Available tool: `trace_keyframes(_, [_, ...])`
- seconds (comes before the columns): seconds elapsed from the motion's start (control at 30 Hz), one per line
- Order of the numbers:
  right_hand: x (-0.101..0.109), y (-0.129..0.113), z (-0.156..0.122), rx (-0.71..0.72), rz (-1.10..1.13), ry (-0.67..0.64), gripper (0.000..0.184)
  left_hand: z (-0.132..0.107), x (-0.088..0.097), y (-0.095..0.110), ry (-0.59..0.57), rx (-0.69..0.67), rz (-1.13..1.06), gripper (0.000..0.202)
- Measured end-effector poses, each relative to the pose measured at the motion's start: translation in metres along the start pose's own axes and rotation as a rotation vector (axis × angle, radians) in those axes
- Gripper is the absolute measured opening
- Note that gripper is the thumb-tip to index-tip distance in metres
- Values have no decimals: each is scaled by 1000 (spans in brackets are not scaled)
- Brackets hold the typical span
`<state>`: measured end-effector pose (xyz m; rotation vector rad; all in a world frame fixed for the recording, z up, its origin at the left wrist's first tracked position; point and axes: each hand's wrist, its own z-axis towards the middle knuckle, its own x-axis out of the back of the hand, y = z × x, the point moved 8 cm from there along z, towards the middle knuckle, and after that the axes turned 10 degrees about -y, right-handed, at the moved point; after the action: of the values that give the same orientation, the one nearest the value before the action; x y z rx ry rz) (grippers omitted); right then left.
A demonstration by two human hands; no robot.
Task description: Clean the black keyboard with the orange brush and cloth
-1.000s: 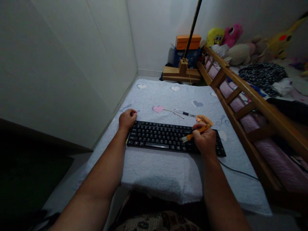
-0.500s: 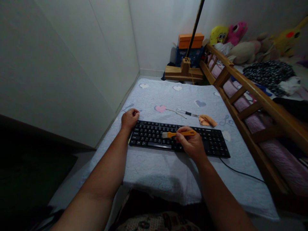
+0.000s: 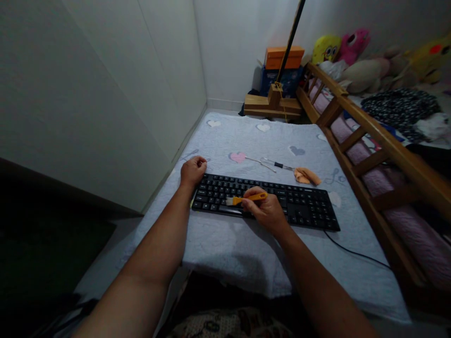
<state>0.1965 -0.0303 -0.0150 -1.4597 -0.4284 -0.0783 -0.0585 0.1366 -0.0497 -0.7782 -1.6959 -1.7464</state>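
A black keyboard [image 3: 299, 211] lies across the cloth-covered table, its cable leaving the near edge at the right. My right hand [image 3: 264, 210] grips a small brush [image 3: 259, 196] with an orange handle and pale bristles; the bristle end points left, over the keys of the left half. At the keyboard's top left corner rests my left hand [image 3: 193, 171], fingers curled closed; whether they hold anything is hidden. Beyond the keyboard lie an orange cloth [image 3: 306, 175], a thin tool with a black grip [image 3: 278, 165] and a white cotton swab-like stick [image 3: 260, 163].
A pale cabinet wall [image 3: 141, 84] rises on the left. Along the right runs a wooden bed rail [image 3: 366, 119], with plush toys [image 3: 355, 47] behind it. A wooden stand base [image 3: 273, 104] and an orange box [image 3: 283, 57] are past the table's far end.
My right hand has moved the brush to the left and slightly nearer along the keyboard. The left hand stays at the corner. The whole view has shifted a little.
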Motion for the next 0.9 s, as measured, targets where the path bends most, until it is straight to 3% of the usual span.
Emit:
trace_keyframes(0.2, [18, -11, -4, 19, -169, 72, 16, -1, 0, 0, -2, -10, -9, 19])
trace_keyframes(0.4, [40, -9, -11, -14, -155, 166, 17, 0, -1, -1, 0, -17, -6, 19])
trace_keyframes(0.5, [39, -4, -11, -35, -66, 174, 21, 0, 0, -1, 1, -16, 1, 20])
trace_keyframes(0.67, [20, -1, -8, -21, 53, 74, 25, 0, 1, 2, -3, -20, 16, 21])
trace_keyframes(0.77, [17, -2, -7, -19, -24, 50, 21, 0, 1, 3, -3, -23, 15, 20])
trace_keyframes(0.9, [32, -6, -10, -20, -135, 108, 18, -1, 2, 3, 4, -19, 12, 19])
